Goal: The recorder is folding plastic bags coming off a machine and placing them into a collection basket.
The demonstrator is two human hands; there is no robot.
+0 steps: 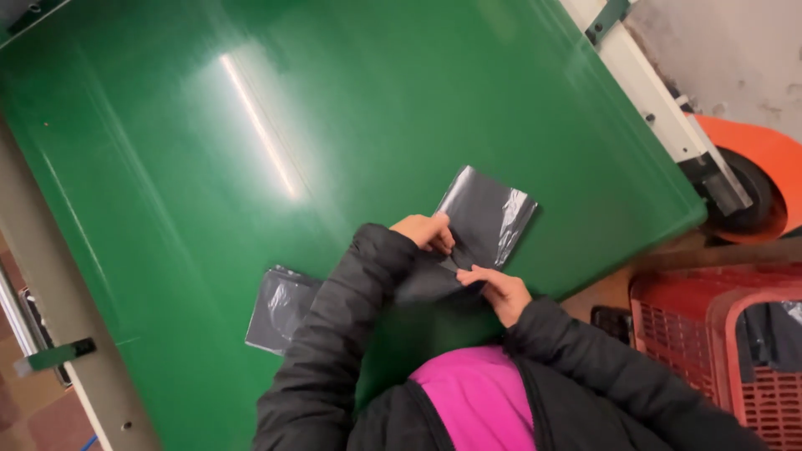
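Both the left hand (426,231) and right hand (499,290) pinch the near edge of a folded grey glossy plastic bag (484,219) with closed fingers, pressing it flat on the green bench (209,167), right of another bag (280,307).

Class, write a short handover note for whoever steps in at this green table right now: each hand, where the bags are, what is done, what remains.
Left hand: fingers pinching the near edge of the dark plastic bag lying flat on the green table.
Right hand: fingers on the same bag's lower edge.
Second folded dark bag lies flat to the left, partly under the left sleeve, untouched.
Red crate stands at the right, something dark inside.
Done: one bag lies folded aside.
Left: the bag in hand is not yet folded.
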